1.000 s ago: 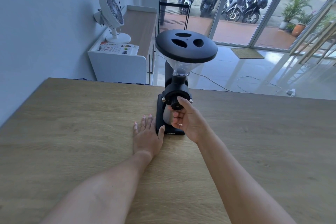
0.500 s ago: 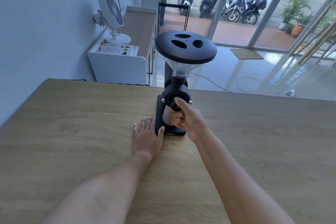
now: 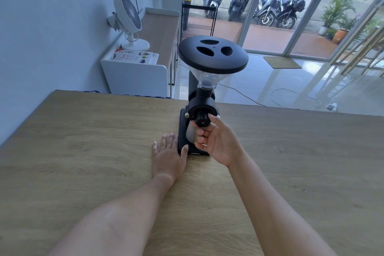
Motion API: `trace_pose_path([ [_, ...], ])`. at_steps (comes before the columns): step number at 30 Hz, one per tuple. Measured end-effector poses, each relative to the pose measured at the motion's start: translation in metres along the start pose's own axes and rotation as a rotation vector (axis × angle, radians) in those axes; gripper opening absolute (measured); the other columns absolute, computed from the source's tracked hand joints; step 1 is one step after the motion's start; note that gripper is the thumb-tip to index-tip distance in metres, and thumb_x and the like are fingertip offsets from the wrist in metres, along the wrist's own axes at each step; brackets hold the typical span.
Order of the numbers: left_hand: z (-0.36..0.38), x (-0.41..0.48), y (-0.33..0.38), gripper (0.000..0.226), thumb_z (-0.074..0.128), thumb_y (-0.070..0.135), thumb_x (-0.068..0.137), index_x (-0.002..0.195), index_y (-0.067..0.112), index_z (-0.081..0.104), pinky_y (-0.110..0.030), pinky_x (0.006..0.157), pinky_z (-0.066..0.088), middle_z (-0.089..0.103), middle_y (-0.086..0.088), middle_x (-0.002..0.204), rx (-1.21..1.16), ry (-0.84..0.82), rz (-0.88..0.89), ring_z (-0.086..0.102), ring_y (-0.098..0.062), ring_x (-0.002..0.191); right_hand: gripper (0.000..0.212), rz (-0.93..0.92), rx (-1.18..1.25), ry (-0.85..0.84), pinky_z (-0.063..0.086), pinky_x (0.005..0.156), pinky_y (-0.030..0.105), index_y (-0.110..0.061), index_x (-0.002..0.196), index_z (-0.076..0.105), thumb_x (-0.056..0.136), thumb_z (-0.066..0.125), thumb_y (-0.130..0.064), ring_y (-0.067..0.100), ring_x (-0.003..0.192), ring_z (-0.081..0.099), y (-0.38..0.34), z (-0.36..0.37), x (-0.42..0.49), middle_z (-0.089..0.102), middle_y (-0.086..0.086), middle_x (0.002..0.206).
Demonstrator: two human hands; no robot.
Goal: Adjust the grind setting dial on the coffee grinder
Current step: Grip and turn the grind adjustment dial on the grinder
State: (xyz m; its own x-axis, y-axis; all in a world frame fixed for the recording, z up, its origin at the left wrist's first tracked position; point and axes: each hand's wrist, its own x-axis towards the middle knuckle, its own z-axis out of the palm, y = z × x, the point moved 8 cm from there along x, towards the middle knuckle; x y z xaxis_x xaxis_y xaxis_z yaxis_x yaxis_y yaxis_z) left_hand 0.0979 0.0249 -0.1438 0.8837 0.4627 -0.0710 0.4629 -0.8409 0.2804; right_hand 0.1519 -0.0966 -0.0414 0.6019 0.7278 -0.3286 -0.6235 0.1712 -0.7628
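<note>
A black coffee grinder [image 3: 213,54] with a clear funnel hopper and a wide black lid stands near the far edge of the wooden table [image 3: 83,151]. Its round black dial [image 3: 202,120] faces me at mid height. My right hand [image 3: 218,141] pinches the dial between thumb and forefinger, palm turned up towards me, other fingers curled. My left hand [image 3: 168,157] lies flat on the table, its thumb against the left side of the grinder's base. A metal cup under the dial is partly hidden by my right fingers.
Beyond the table's far edge stands a white cabinet [image 3: 135,77] with a white fan [image 3: 129,21] and a magazine on top. Glass doors on the right show parked scooters [image 3: 270,4] outside. Cables lie on the tiled floor.
My right hand has rotated on the dial, from knuckles-up over it to palm-up, so the dial's face now shows. The left hand and grinder have stayed put.
</note>
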Motion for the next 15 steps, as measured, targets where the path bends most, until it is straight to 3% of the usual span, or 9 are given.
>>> trace_pose_path([
  [15, -0.0004, 0.0004, 0.0002, 0.073, -0.002, 0.060, 0.096, 0.158, 0.023, 0.002, -0.049, 0.124, -0.003, 0.002, 0.005, 0.167, 0.001, -0.001, 0.000, -0.008, -0.015, 0.153, 0.051, -0.088, 0.097, 0.055, 0.041, 0.068, 0.029, 0.000, 0.116, 0.063, 0.088, 0.066, -0.043, 0.011, 0.056, 0.047, 0.0043, 0.0007, 0.0026, 0.048, -0.001, 0.067],
])
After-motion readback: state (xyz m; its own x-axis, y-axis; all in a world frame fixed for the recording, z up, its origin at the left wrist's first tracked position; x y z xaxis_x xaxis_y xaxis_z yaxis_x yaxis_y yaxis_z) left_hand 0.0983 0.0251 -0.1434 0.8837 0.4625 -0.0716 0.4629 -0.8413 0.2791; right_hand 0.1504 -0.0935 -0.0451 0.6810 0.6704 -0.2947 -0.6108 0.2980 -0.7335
